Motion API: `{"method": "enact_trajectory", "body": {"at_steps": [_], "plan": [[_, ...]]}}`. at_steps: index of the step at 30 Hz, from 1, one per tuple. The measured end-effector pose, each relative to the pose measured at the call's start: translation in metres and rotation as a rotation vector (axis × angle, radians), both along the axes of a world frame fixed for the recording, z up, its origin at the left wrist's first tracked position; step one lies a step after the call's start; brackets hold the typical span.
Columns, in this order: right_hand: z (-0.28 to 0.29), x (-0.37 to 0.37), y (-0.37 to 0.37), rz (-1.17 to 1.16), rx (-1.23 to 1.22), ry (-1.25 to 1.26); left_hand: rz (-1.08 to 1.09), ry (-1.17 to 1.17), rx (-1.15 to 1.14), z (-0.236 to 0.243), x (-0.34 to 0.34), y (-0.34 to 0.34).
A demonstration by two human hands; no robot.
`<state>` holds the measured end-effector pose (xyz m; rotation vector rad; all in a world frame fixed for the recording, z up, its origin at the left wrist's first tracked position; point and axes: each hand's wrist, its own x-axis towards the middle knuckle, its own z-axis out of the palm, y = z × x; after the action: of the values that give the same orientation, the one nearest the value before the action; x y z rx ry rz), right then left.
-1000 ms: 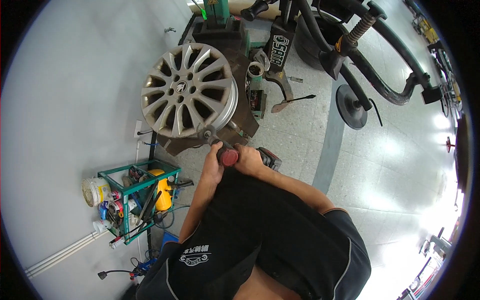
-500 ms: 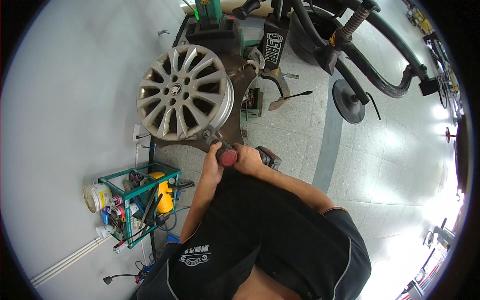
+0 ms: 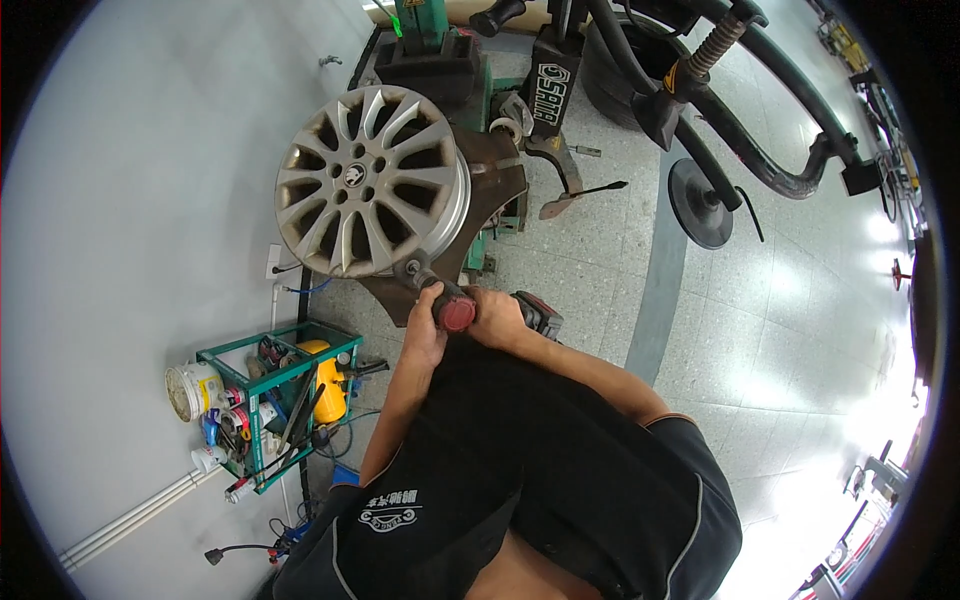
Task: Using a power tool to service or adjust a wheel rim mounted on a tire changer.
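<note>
Both my hands are wrapped round a cordless power tool with a red end cap. My left hand closes on its neck; my right hand grips the handle side, with the dark battery pack sticking out beyond it. The tool's small round head is at the near edge of a silver multi-spoke alloy wheel; whether it touches the rim is hard to tell. No tyre is on the wheel, which lies face up on the brown turntable of a tyre changer.
The changer's green and black column stands behind the wheel. Black machine arms hang at the far right, near a black disc and a tyre. A green rack of tools and cans stands left by the wall.
The turntable and wheel have turned slightly clockwise. My hands and the tool stay nearly where they were at the wheel's near edge.
</note>
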<state>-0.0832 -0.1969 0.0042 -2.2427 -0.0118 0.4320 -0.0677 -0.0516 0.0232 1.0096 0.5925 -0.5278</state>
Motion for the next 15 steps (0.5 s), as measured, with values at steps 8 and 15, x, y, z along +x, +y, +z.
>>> {"method": "enact_trajectory", "body": {"at_steps": [8,15], "plan": [[0.003,-0.001,0.001,-0.015,0.008,-0.013,0.004,-0.012,-0.013,-0.001,0.001,0.001],[0.002,0.0,0.0,-0.012,0.007,-0.009,0.009,0.005,-0.011,0.012,0.001,-0.005]]}}
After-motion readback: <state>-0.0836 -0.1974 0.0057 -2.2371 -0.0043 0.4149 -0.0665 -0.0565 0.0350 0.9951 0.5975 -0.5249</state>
